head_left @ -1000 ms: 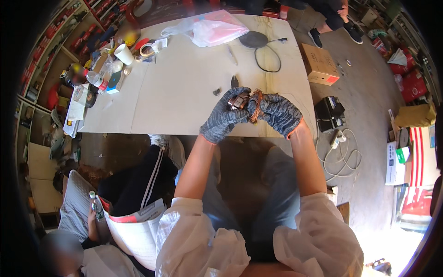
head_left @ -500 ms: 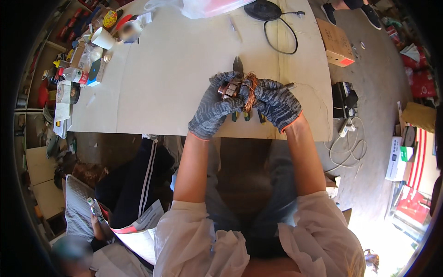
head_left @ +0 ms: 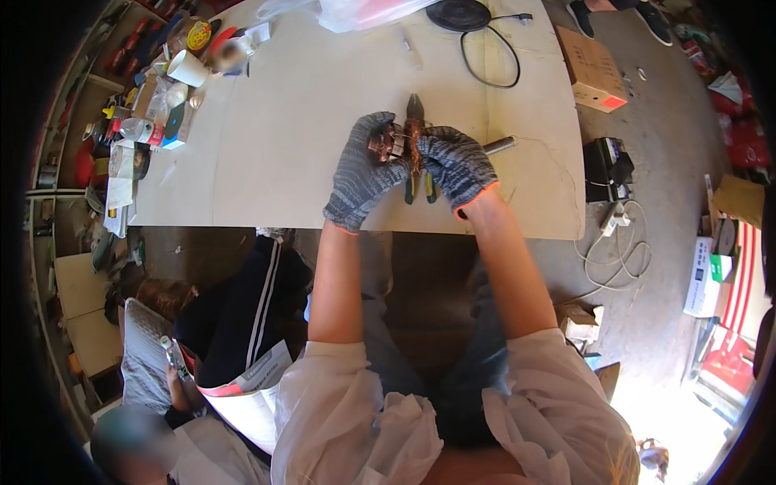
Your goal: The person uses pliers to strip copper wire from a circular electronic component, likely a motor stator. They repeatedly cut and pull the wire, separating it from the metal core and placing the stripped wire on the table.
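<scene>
Coil in left hand, wire (coppery) in right hand.

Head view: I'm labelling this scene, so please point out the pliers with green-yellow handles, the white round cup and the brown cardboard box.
Pliers with green-yellow handles (head_left: 415,107), head view: dark metal nose.
White round cup (head_left: 189,70), head view: side wall.
Brown cardboard box (head_left: 588,65), head view: upper face.
</scene>
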A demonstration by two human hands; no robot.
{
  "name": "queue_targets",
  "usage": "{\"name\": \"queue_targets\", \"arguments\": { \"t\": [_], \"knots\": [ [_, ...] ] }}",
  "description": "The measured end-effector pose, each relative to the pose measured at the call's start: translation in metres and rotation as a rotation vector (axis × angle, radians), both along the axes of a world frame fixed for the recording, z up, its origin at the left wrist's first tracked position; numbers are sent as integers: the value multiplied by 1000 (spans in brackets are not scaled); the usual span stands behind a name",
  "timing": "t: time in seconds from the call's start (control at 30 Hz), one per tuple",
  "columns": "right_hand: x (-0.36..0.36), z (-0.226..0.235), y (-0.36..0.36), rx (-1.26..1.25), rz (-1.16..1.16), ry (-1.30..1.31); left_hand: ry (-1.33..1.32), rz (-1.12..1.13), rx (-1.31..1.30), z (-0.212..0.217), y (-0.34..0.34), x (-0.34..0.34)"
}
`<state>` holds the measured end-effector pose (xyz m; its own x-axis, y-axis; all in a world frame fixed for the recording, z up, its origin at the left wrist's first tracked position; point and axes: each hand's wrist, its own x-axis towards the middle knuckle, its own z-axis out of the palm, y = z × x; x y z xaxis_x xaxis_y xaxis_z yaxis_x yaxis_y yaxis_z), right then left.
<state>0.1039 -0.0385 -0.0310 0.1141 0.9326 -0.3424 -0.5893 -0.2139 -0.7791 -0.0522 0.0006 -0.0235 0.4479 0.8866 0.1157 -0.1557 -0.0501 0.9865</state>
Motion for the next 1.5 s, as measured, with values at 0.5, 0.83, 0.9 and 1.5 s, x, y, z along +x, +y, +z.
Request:
{"name": "queue_targets", "arguments": {
  "t": [0.5,0.83,0.9,1.5],
  "knots": [
    [-55,-23,17,160,-182,-9,-444,23,-473,-25,1,-23],
    [-65,-37,15,230,-135,234,-436,111,-516,-35,-2,-27],
    [-58,-64,23,305,-52,-22,-440,117,-528,-35,-2,-21],
    [-15,42,0,-289,222,-1536,250,387,-75,-72,26,-34]
  ]
}}
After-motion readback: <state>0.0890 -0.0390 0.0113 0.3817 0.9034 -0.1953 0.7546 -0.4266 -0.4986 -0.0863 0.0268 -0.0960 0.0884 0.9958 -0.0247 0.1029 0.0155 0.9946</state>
